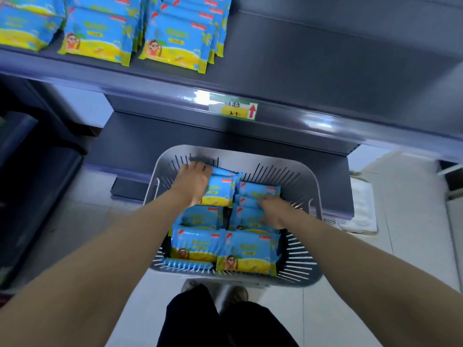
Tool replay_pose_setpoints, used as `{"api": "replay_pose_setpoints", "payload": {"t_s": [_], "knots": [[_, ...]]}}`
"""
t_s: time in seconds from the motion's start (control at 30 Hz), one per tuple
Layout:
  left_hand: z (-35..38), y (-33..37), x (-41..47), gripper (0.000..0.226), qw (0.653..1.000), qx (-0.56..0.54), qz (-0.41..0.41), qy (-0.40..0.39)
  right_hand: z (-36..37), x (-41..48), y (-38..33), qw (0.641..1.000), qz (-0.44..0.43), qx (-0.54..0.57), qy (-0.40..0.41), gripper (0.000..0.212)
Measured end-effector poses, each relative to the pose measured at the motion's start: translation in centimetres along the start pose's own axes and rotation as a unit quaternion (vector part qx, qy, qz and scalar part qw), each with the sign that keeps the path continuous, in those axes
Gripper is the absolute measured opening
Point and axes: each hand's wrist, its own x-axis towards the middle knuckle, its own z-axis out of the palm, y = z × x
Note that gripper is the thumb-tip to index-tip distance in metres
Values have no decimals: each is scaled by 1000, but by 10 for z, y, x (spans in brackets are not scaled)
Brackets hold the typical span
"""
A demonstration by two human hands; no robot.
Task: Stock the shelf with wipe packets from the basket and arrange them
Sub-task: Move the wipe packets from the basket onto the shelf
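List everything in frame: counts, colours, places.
shelf: one, dark grey, top of view
shelf packets: three front-facing rows, full count hidden, blue and yellow, left part of shelf
price tag: one, white and yellow with red arrow, shelf front edge
basket: one, grey, slatted, on floor below shelf
basket packets: at least seven, blue and yellow, two columns inside basket
white cloth: one, white, right of basket
dark cabinet: one, dark, left edge
trousers: one pair, black, bottom centre
shoes: two, greyish, just below basket
left hand: on far-left packet in basket, grip unclear
right hand: among right-column packets, grip unclear
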Motion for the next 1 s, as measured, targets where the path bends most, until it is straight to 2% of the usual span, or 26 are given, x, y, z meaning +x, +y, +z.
{"api": "replay_pose_setpoints", "payload": {"t_s": [0.2, 0.27, 0.37, 0.43, 0.53, 0.67, 0.83, 1.0], "knots": [[-16, -6, -7, 30, 999, 3, 20, -37, -1, -2, -16, 999, 46, -3, -26, 30], [-34, -10, -13, 25, 998, -30, 40, -32, -6, -10, -20, 997, 58, -5, -54, 27], [-88, -17, -12, 16, 996, -45, 70, 25, -51, -36, -14, 997, 68, 4, -28, 36], [-107, -20, -14, 10, 994, -71, 77, 42, -80, -43, -12, 999, 52, 3, 0, 39], [-116, -26, -21, 12, 988, -113, 83, 68, -116, -59, -17, 998, 39, -16, 50, 41], [-157, -38, -23, 18, 970, -191, 91, 120, -187, -93, -8, 992, 24, 18, 123, 30], [-221, -50, -16, 18, 937, -249, 95, 227, -276, -118, 15, 941, 7, 74, 331, 24], [-250, -53, 1, 17, 925, -265, 75, 261, -335, -91, 31, 920, -2, 74, 384, 23]]}}
